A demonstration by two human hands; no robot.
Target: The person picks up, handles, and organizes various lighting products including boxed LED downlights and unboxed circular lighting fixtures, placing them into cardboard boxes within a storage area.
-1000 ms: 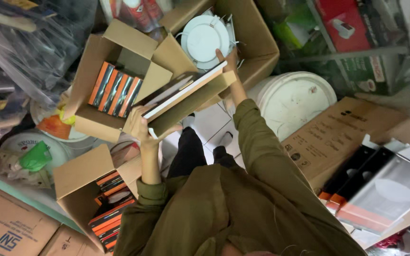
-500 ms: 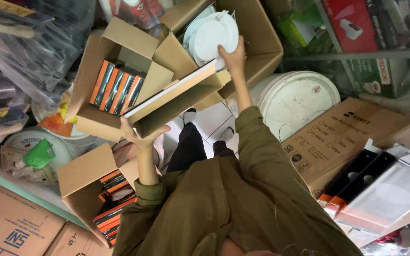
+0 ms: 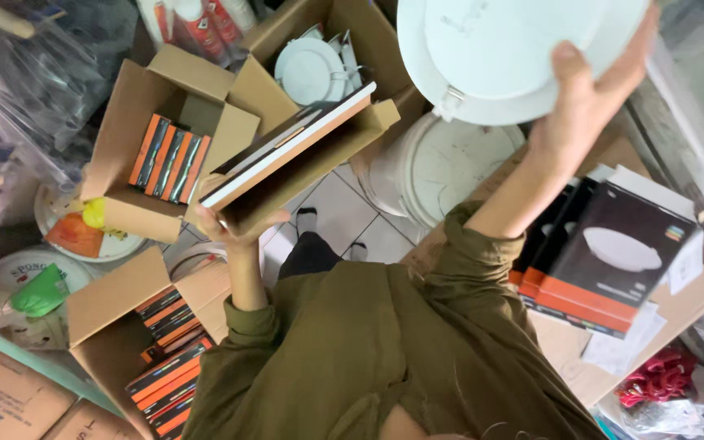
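Note:
My left hand [image 3: 242, 232] holds up a flat cardboard box [image 3: 299, 163] from underneath; a thin black-and-white carton lies in its open side. My right hand [image 3: 592, 98] is raised high at the upper right, gripping a round white ceiling light panel [image 3: 499, 57] by its rim. Below the raised panel, a large open cardboard box [image 3: 368, 45] holds more round white light panels [image 3: 311, 69].
An open box of orange-and-black cartons [image 3: 169, 159] stands at left, another one [image 3: 165, 375] at lower left. A white bucket lid [image 3: 442, 167] lies under the held box. Stacked black-and-orange cartons [image 3: 605, 261] rest on a cardboard box at right. White floor tiles [image 3: 344, 212] show between.
My right hand has lifted a round white panel out of the big box, up and to the right toward the camera. The left hand still holds the flat box.

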